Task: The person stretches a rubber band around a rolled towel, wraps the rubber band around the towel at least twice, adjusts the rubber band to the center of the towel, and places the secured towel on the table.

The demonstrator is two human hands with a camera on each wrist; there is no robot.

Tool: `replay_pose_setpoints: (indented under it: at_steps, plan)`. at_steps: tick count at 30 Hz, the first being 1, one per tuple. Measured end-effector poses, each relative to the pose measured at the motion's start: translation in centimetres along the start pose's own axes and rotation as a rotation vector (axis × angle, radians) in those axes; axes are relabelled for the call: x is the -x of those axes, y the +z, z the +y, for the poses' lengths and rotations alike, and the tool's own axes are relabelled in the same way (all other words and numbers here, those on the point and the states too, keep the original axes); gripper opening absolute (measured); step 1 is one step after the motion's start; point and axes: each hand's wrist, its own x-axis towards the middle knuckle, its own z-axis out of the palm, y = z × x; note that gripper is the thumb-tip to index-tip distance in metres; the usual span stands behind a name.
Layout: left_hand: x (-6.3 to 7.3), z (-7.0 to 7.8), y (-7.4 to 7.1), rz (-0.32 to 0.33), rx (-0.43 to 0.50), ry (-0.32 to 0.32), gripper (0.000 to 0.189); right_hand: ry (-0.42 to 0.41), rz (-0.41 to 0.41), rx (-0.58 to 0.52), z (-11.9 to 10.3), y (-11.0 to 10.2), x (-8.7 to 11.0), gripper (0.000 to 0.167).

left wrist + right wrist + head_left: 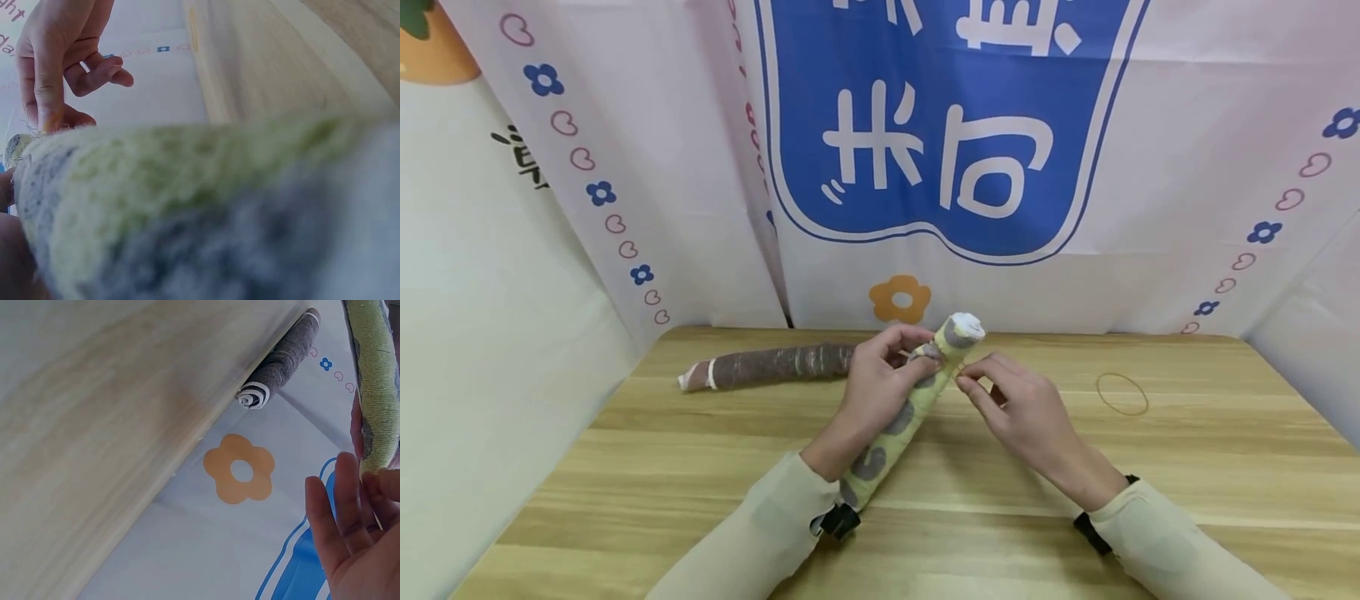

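My left hand (pixel 883 375) grips a rolled towel (pixel 898 421), yellow with grey patches, near its upper end. The roll slants up and away over the table, its white end showing. Close beside that end, my right hand (pixel 1022 408) pinches a thin yellowish rubber band (pixel 959 372) between thumb and forefinger. How far the band goes round the towel is hard to see. In the left wrist view the towel (pixel 144 187) fills the foreground, with the right hand (pixel 59 62) at its far end. The right wrist view shows the right hand's other fingers (pixel 350 506) spread apart.
A second rolled towel (pixel 775 367), brown-grey with a white stripe, lies at the back left of the wooden table (pixel 1000 533). Another rubber band (pixel 1122 394) lies on the right. A printed cloth (pixel 1187 150) hangs behind the table's back edge.
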Motion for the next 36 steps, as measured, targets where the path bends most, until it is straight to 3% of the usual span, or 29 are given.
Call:
replay_pose_setpoints:
  at_steps: [4, 13, 18, 29, 36]
  plan:
    - [0.05, -0.12, 0.11, -0.021, 0.010, -0.038, 0.020, -0.017, 0.025, -0.021, 0.15, 0.05, 0.20, 0.004]
    - [0.05, -0.07, 0.20, -0.023, 0.013, -0.088, 0.021, -0.060, 0.082, -0.087, 0.24, 0.04, 0.16, 0.010]
    - [0.06, 0.01, 0.26, -0.020, 0.008, -0.095, 0.021, -0.096, 0.096, -0.098, 0.57, -0.04, 0.09, 0.004]
    - [-0.32, 0.27, 0.16, -0.018, 0.052, -0.097, 0.023, -0.156, 0.096, -0.153, 0.76, -0.10, -0.49, 0.024]
    - [-0.15, 0.30, 0.06, -0.017, 0.053, -0.114, 0.023, -0.151, 0.082, -0.183, 0.70, -0.08, -0.28, 0.011]
